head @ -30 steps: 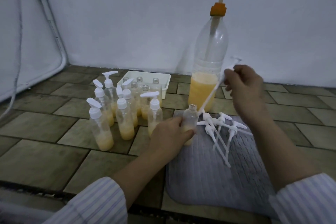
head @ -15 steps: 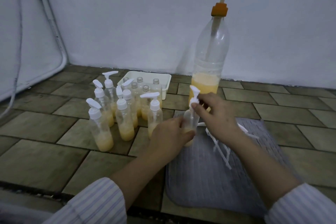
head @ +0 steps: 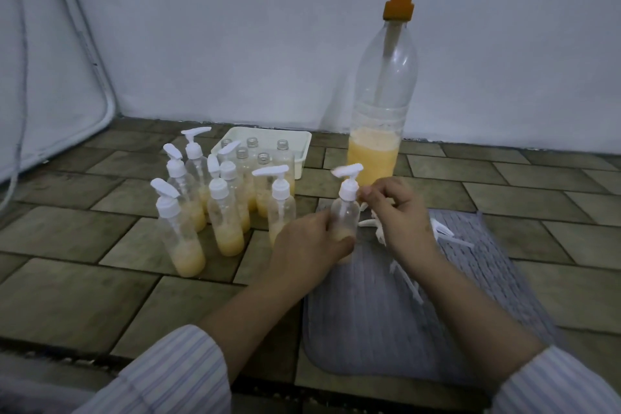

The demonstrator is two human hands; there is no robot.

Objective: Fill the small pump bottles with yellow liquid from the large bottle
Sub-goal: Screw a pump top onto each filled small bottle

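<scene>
Seven capped small bottles stand grouped left of my work, each holding yellow liquid low in its body; behind them a white tray holds more bottles without pumps. Large bottle stands far centre-right against the wall, orange pump up, liquid only in its lower part.

Left hand grips the base of the bottle in hand, fingers curled round it, keeping it upright at the far-left corner of the grey mat. That steadies it so the top can be turned without tipping. Right hand pinches at the white pump collar, fingertips closed on it, I judge to screw it down. Nozzle points left.

Loose pump heads lie on the mat just right of my right hand, partly hidden by it, kept close for the next caps. Mat probably catches drips and stops the pumps rolling on the tiled floor.

Judged stage: this bottle filled, capping under way; uncapped ones in the tray remain.
</scene>
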